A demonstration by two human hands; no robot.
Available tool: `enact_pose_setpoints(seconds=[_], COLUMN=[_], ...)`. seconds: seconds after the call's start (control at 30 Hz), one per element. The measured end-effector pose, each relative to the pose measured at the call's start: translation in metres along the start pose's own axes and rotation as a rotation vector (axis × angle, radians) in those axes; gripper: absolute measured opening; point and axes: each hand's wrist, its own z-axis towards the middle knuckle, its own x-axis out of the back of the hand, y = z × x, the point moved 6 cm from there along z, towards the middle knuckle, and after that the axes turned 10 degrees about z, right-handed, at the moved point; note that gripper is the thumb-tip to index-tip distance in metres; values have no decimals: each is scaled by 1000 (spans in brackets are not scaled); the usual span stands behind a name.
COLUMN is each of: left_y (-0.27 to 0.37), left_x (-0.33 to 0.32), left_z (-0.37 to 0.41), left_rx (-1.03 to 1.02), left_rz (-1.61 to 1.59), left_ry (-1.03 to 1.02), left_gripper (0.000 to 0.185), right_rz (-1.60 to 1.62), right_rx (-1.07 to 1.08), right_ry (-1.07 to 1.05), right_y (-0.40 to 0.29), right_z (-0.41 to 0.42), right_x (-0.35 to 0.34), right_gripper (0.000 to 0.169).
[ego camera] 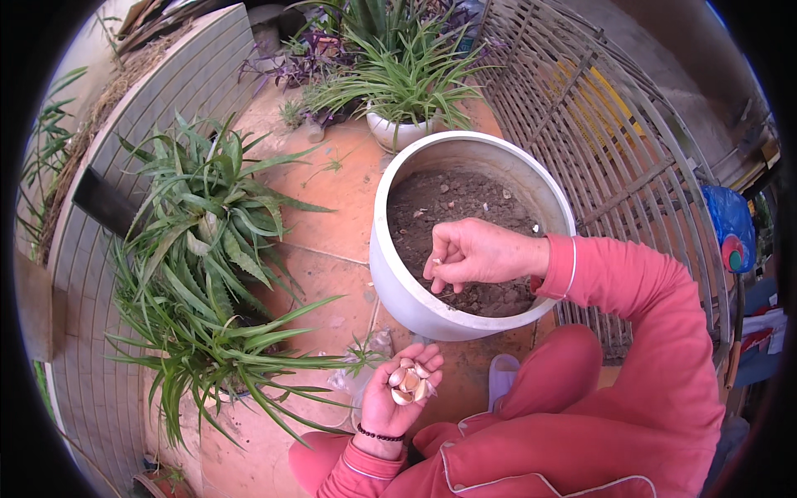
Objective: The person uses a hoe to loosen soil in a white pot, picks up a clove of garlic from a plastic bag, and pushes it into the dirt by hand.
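Palm up and cupped, my left hand holds several garlic cloves below the front of a large white pot. My right hand is over the dark soil in that pot, its thumb and fingers pinched together. A small pale piece, which looks like a garlic clove, shows between those fingertips. Several small pale bits, perhaps cloves, lie on or in the soil near the far and right sides. My right hand and sleeve hide part of the soil.
An aloe plant and a spider plant spread over the tiles at left. Behind the pot stands a white planter with another spider plant. A slatted bamboo rack borders the right side. A clear plastic bag lies beside my left hand.
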Motion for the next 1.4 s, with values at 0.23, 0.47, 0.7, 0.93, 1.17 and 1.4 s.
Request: enact_pose_setpoints(seconds=[0.23, 0.47, 0.7, 0.93, 1.17, 1.4], left_y=[-7, -5, 0, 5, 9, 10], left_x=[7, 7, 13, 17, 17, 19], left_z=[5, 7, 8, 10, 10, 10], left_rx=[28, 6, 2, 1, 0, -10], left_rz=[7, 31, 42, 51, 41, 72], left_ry=[19, 31, 48, 115, 169, 103], left_gripper=[36, 35, 34, 31, 28, 31], right_rz=[-714, -1064, -975, -1175, -1013, -704], right_rx=[148, 133, 159, 171, 259, 102], right_ry=[75, -35, -9, -39, -48, 60], right_y=[64, 86, 80, 84, 72, 77], right_z=[77, 95, 90, 85, 74, 90], right_x=[46, 28, 34, 24, 14, 45], right_gripper=[17, 19, 15, 17, 18, 13])
